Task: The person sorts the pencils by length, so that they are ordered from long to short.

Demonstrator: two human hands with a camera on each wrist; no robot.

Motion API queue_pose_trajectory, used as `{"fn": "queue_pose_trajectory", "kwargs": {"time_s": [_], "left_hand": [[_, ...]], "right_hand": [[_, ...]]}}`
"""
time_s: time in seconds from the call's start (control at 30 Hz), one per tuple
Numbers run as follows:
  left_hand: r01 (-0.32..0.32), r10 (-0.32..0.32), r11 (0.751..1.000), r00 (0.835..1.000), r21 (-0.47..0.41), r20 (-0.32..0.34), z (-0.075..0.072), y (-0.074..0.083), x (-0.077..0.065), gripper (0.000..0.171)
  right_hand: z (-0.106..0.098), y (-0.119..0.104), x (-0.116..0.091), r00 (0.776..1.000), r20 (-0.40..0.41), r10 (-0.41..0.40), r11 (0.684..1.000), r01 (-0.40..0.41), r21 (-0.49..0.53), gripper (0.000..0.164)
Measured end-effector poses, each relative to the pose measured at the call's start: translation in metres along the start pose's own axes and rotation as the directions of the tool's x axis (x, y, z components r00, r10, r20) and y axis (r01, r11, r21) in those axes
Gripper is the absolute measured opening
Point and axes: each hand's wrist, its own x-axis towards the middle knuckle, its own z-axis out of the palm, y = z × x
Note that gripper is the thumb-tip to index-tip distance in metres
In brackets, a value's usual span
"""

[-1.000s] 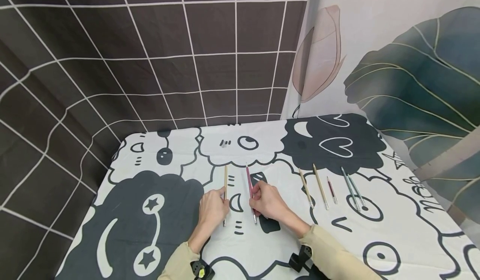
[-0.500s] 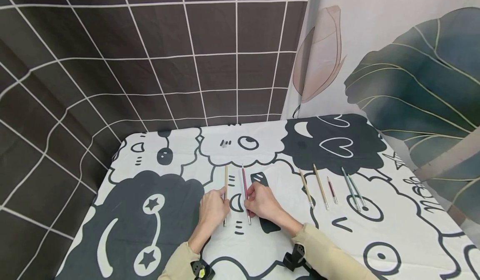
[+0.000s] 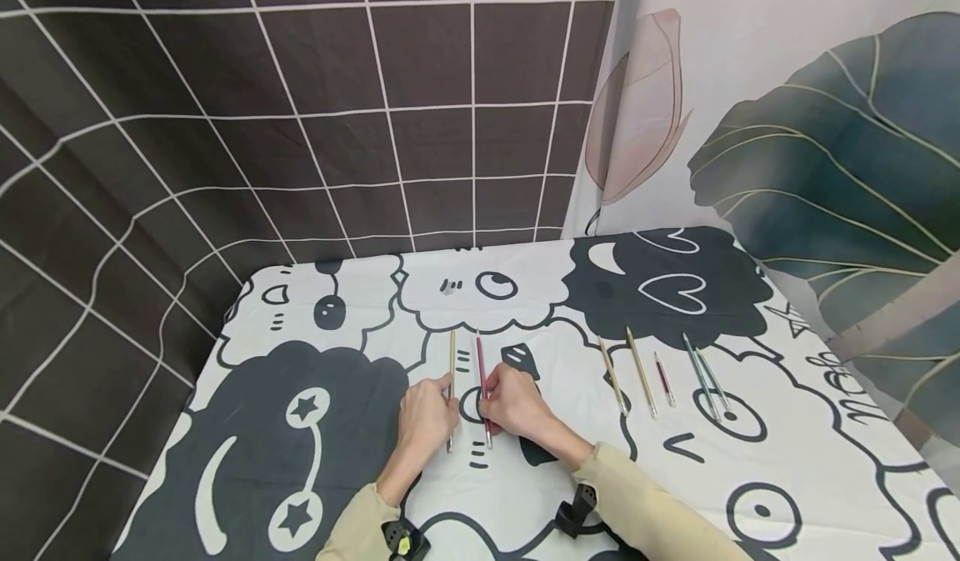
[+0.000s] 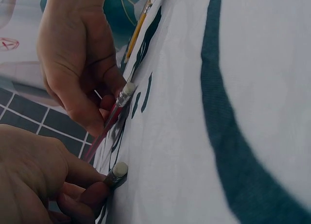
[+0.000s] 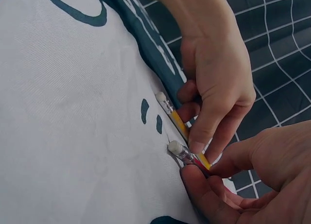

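In the head view my left hand [image 3: 426,415] pinches a yellow pencil [image 3: 452,353] that lies lengthwise on the patterned cloth, point away from me. Just to its right, my right hand [image 3: 517,404] holds a red pencil [image 3: 481,357] between thumb and fingers, nearly parallel to the yellow one with a narrow gap between. White erasers cap both near ends; the yellow pencil's eraser [image 4: 120,169] shows beside my left fingers in the left wrist view. The right wrist view has the red pencil's eraser [image 5: 175,146] close to the cloth. My fingers cover both pencils' middles.
Right of my hands lie two yellow pencils [image 3: 641,373], a short red pencil [image 3: 663,380] and two green pencils [image 3: 699,373] that lie close together. A black-and-white cloth [image 3: 480,528] covers the table. Behind hangs a dark checked curtain [image 3: 427,144].
My right hand has moved left with the red pencil, narrowing the gap to the yellow one. The left hand and its pencil have stayed in place.
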Motion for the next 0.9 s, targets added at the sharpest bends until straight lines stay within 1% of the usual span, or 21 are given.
{"fn": "queue_pose_trajectory", "kwargs": {"time_s": [0.2, 0.73, 0.9], "left_hand": [[-0.006, 0.006, 1.000, 1.000, -0.005, -0.006, 0.0002, -0.0005, -0.0003, 0.035], [0.000, 0.000, 1.000, 1.000, -0.014, 0.008, -0.0004, 0.0004, -0.0001, 0.035], [0.001, -0.001, 1.000, 1.000, -0.009, 0.013, -0.0006, -0.0001, -0.0002, 0.036]], "right_hand": [[0.0020, -0.0005, 0.0019, 1.000, 0.011, 0.012, 1.000, -0.012, 0.002, 0.014], [0.0067, -0.0033, 0.0081, 1.000, 0.014, 0.017, 0.998, -0.016, -0.068, 0.013], [0.0072, -0.0034, 0.0089, 0.999, 0.032, 0.024, 0.997, -0.022, -0.067, 0.014]]}}
